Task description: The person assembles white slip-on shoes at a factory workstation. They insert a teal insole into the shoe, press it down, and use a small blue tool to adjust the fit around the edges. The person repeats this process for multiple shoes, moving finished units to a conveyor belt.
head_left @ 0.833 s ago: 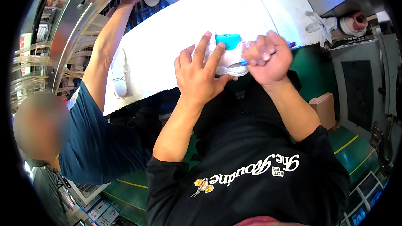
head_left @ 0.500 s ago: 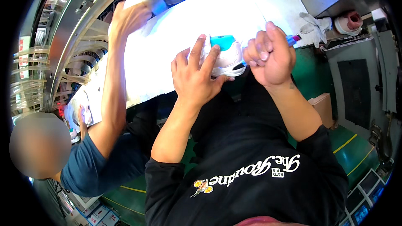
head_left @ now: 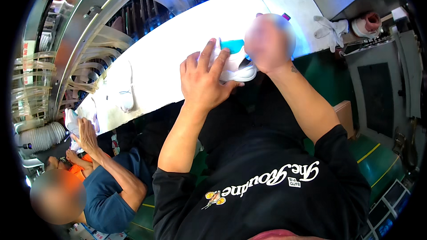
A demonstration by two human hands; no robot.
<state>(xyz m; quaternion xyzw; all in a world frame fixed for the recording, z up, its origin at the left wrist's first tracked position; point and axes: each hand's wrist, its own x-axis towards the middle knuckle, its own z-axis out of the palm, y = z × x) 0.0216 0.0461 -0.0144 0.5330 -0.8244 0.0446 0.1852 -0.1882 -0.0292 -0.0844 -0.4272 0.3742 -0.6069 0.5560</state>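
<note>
A white shoe [head_left: 236, 74] with a teal insole [head_left: 232, 46] lies on its side on the white bench. My left hand [head_left: 200, 80] is closed around it, fingers over the upper and thumb by the sole. Just right of the shoe's end is my right hand [head_left: 270, 44], its fingers smeared by a blur. A slim pen-like tool's dark magenta end [head_left: 286, 16] sticks out above that hand; the rest of the tool is hidden. Whether the tool touches the shoe cannot be made out.
The white bench top [head_left: 178, 40] curves away left, with another white shoe [head_left: 126, 100] on it. A co-worker's hand [head_left: 86, 135] is at a shoe at the far left. White gloves [head_left: 330, 31] and a white-and-pink shoe [head_left: 367, 24] lie at the right; a cardboard box [head_left: 344, 118] stands below.
My right hand has moved up and left, with the pen-like tool. My left hand and its shoe have barely shifted. The co-worker's arm has swung from the back of the bench to the far left.
</note>
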